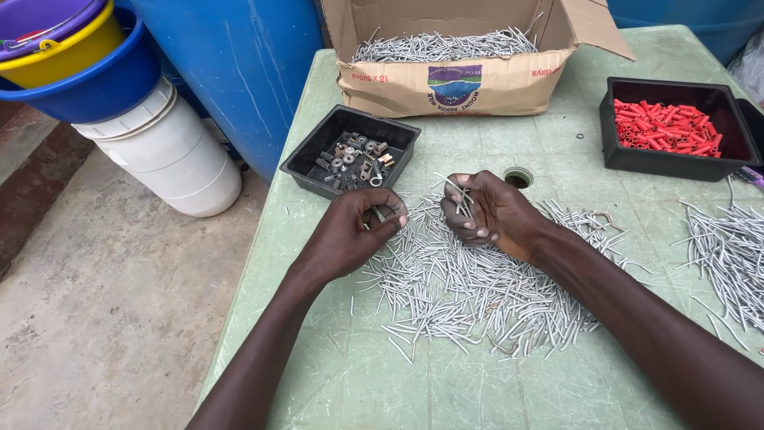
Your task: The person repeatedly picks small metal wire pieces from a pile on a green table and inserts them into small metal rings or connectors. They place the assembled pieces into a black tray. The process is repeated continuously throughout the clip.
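brown carton (446,84) with a blue-green label behind both hands.

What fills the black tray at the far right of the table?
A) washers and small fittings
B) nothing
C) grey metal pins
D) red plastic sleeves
D: the right-hand black tray holds a heap of red sleeves, while the washers and fittings lie in the other tray by the left hand.

Tray parts (356,158) too small to identify (buckets (56,48) cut off).
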